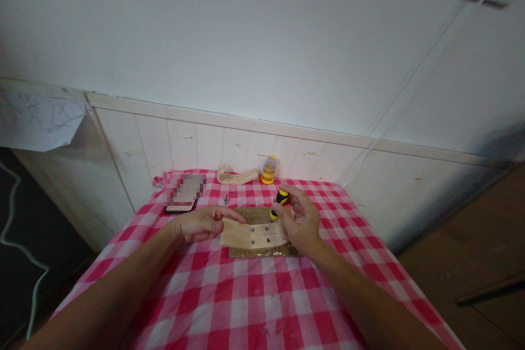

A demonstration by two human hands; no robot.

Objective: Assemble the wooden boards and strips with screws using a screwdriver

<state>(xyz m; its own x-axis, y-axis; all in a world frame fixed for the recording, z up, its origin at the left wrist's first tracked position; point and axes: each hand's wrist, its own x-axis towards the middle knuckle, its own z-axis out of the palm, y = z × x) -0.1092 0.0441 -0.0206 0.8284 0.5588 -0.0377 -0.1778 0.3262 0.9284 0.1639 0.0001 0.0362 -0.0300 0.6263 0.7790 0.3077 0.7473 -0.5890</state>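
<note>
My left hand point(205, 223) grips the left end of a small pale wooden board point(240, 234), thumb in front and fingers along its back edge. The board has upturned ends, like a miniature skateboard deck, and several screw holes in its middle, some with dark metal in them. My right hand point(301, 219) is closed around a short yellow-and-black screwdriver point(279, 200). Its shaft points down at the upper right hole, but I cannot tell whether the tip sits in a screw. Beneath the board lies a brown patterned block or pad point(262, 254).
A red-and-white checked cloth point(229, 295) covers the table. Toward the back are a phone point(184, 194), small metal pieces point(227, 199), a second curved wooden board point(238, 177) and a yellow container with a clear top point(268, 169). The wall point(246, 147) stands right behind.
</note>
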